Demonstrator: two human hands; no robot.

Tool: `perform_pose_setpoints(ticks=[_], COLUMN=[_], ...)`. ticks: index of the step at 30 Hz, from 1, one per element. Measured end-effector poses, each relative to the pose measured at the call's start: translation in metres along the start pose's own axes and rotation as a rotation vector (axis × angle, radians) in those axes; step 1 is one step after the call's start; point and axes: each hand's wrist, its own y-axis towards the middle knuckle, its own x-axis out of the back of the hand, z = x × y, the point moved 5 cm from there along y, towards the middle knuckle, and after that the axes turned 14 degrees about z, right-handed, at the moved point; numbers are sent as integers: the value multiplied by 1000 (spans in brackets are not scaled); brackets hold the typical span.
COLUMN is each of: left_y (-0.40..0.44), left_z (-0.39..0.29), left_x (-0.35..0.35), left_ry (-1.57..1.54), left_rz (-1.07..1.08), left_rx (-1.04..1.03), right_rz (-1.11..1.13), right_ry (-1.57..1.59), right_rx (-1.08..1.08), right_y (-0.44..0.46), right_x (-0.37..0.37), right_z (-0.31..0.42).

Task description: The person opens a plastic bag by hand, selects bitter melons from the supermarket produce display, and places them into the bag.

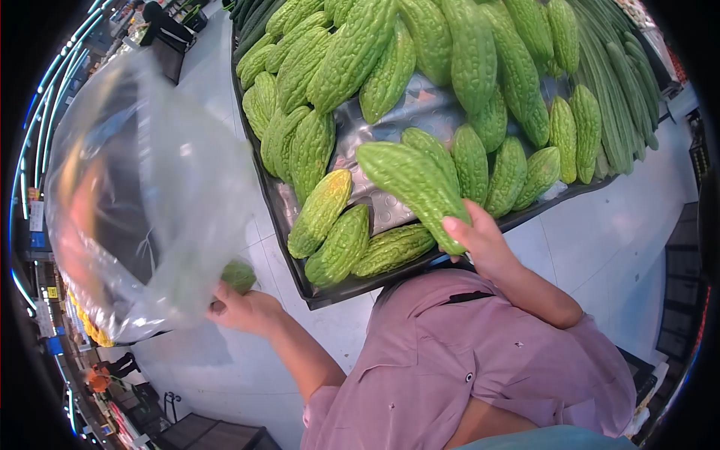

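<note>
My right hand [486,241] is closed around the lower end of a large green bitter melon [409,180], lifted over the near part of the display tray [279,238]. Off to the left, my left hand [244,309] grips a clear plastic bag [191,187], which billows upward and outward, partly blurred. A rounded green thing [239,276] shows beside the left fingers, against the bag; most of it is hidden. Three bitter melons lie along the tray's near left corner, among them a yellowish one [321,214]. Several more bitter melons [352,56] are heaped toward the back.
Long slender green gourds [611,90] lie at the tray's right side. The dark tray rim runs just in front of my body. Pale floor tiles [232,367] surround the stand. Shelves [56,322] line the left, and a dark-clothed person [161,22] is at the upper left.
</note>
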Motion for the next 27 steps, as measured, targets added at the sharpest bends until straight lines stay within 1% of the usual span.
perform_pose_setpoints(ticks=[1, 2, 5, 9, 11, 12, 14, 15, 19, 21, 22, 24, 25, 27], left_y=[1, 1, -3, -9, -13, -14, -15, -17, -19, -18, -18, -18, -20, -25], left_z=[-5, -7, -6, 0, -1, -1, 2, 4, 3, 6, 6, 2, 3, 2], left_x=[4, 8, 22, 42, 47, 50, 59, 63, 65, 67, 66, 60, 57, 46], left_ry=[-71, -142, -173, -176, -187, -202, -196, -190, -179, -204, -205, -110, -116, -28], left_rz=[-43, -86, -115, -141, -152, -160, -181, -195, -205, -186, -186, -145, -147, -56], left_rx=[24, 49, 58, 58, 72, 85, 88, 94, 102, 88, 87, 39, 36, -38], right_rz=[-2, 0, -31, -53, -187, -183, -178, -128, -65, -34, -35, -8, -10, 54], right_ry=[-88, -88, -72, -90, -609, -612, -768, -838, -939, -1062, -1063, -1158, -1161, -1038], right_rx=[-62, -60, 51, 102, 239, 240, 181, 151, 150, 195, 196, 229, 234, 357], right_y=[6, 13, 37, 59, 67, 71, 78, 76, 73, 66, 60, 44, 40, 28], right_x=[-6, -13, -26, -42, -42, -39, -32, -35, -38, -43, -44, -48, -46, -44], right_z=[-6, -11, -27, -31, -43, -48, -53, -45, -36, -31, -26, -5, 6, 29])
